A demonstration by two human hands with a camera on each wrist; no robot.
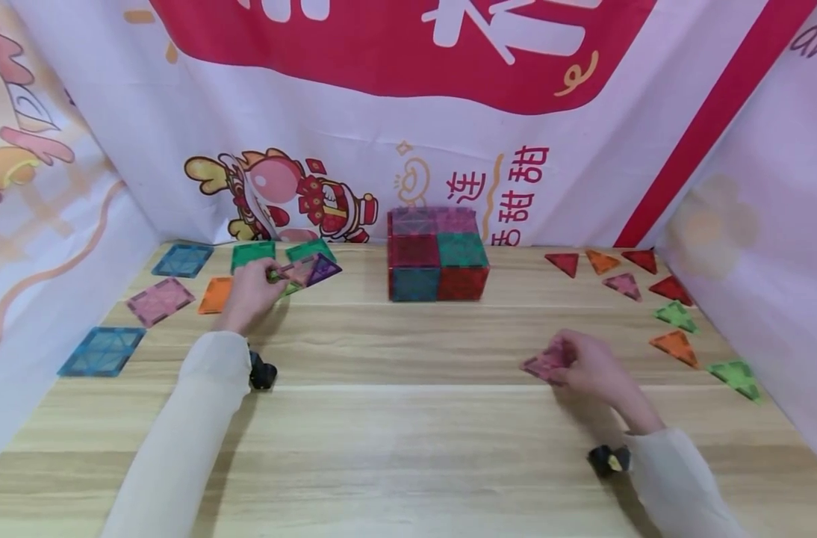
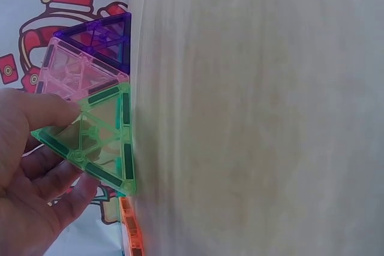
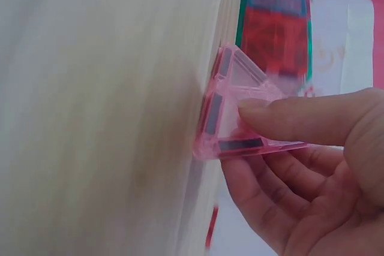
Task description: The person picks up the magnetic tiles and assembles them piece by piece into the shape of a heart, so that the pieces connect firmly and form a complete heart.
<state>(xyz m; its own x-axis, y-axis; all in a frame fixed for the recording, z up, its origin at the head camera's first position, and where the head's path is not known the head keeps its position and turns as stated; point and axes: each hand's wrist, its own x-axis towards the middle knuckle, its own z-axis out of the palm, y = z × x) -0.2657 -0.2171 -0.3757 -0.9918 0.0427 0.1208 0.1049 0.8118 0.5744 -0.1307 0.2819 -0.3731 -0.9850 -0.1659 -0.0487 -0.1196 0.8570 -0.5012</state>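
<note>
My left hand (image 1: pixel 250 290) pinches a green triangular magnetic tile (image 2: pixel 96 139) between thumb and fingers. Joined edge to edge with it in a row are a pink tile (image 2: pixel 75 70) and a purple triangle (image 2: pixel 105 40). At the right, my right hand (image 1: pixel 586 366) pinches a pink triangular tile (image 3: pixel 231 112), thumb on its face and fingers behind; its lower edge looks thick in the right wrist view. A block of joined square tiles (image 1: pixel 438 261), red, teal, green and pink, stands at the back middle between the hands.
Flat on the table at left lie blue (image 1: pixel 102 351), pink (image 1: pixel 160 301), orange (image 1: pixel 215 296) and green (image 1: pixel 252 254) square tiles. Several small triangles, red (image 1: pixel 563 263), orange (image 1: pixel 677 347) and green (image 1: pixel 734 377), lie along the right side. A printed cloth (image 1: pixel 355 134) hangs behind.
</note>
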